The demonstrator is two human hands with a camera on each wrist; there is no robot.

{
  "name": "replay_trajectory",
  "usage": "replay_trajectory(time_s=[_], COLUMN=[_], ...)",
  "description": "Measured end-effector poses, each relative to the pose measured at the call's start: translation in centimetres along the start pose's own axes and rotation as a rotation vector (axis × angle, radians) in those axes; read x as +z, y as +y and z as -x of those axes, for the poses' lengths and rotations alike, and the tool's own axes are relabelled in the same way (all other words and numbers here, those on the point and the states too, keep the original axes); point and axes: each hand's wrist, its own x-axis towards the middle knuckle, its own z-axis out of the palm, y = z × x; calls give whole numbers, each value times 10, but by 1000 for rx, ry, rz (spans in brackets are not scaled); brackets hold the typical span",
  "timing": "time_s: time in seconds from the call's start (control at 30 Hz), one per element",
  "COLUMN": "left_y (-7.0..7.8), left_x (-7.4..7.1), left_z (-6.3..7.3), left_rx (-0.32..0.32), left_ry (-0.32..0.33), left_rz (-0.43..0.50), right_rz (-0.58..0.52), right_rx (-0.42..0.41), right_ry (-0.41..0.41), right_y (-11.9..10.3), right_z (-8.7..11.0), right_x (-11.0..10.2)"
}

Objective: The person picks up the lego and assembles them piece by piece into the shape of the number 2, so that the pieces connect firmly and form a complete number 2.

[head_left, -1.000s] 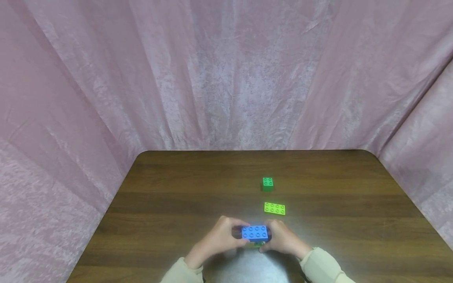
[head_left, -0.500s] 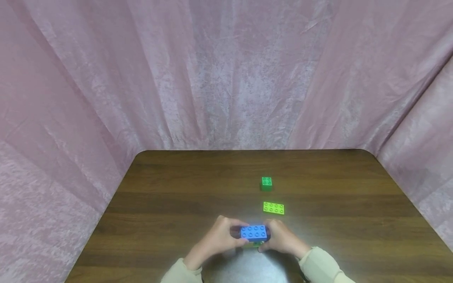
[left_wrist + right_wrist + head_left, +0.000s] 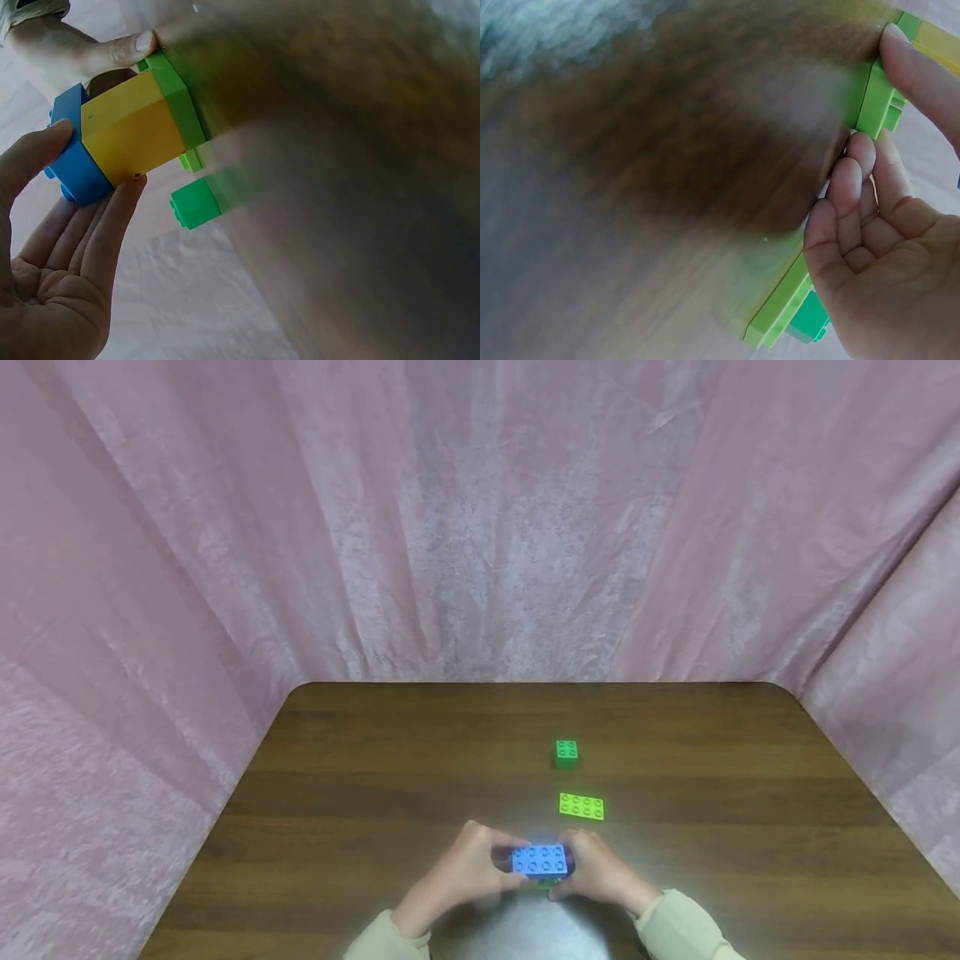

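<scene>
A blue toy building brick (image 3: pixel 540 859) tops a small stack near the table's front. Below it comes a yellow block (image 3: pixel 133 127), then a green base plate (image 3: pixel 177 97) on the table. My left hand (image 3: pixel 476 864) holds the blue brick, thumb on one side and fingers on the other. Fingertips also touch the yellow block in the left wrist view. From the other side my right hand (image 3: pixel 596 868) pinches the end of the base plate between thumb and fingers. The head view mostly hides the yellow block.
Just beyond the right hand lies a lime-green plate (image 3: pixel 581 806) with studs up. Farther back stands a small green brick (image 3: pixel 566 753). The brown wooden table (image 3: pixel 375 777) is enclosed by a pink curtain (image 3: pixel 487 527) at the back and sides.
</scene>
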Motion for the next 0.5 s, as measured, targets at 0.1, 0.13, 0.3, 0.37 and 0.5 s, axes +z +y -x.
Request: replay_trajectory(time_s=[0.1,0.13,0.3,0.37,0.5], left_y=[0,0,-3,-3,-3], left_x=[-1,-1,-1,0,-3], left_z=[-1,-1,-4,-4,-4], left_rx=[12,22,54,50,33], left_ry=[-13,-15,-21,-28,-28], left_rz=[-6,-4,10,29,67], right_rz=[15,18,21,19,19], right_rx=[0,-3,-8,-9,-19], right_ry=[5,7,15,15,16], right_y=[1,1,2,3,3], right_z=[0,0,2,3,0], right_x=[0,1,1,1,2])
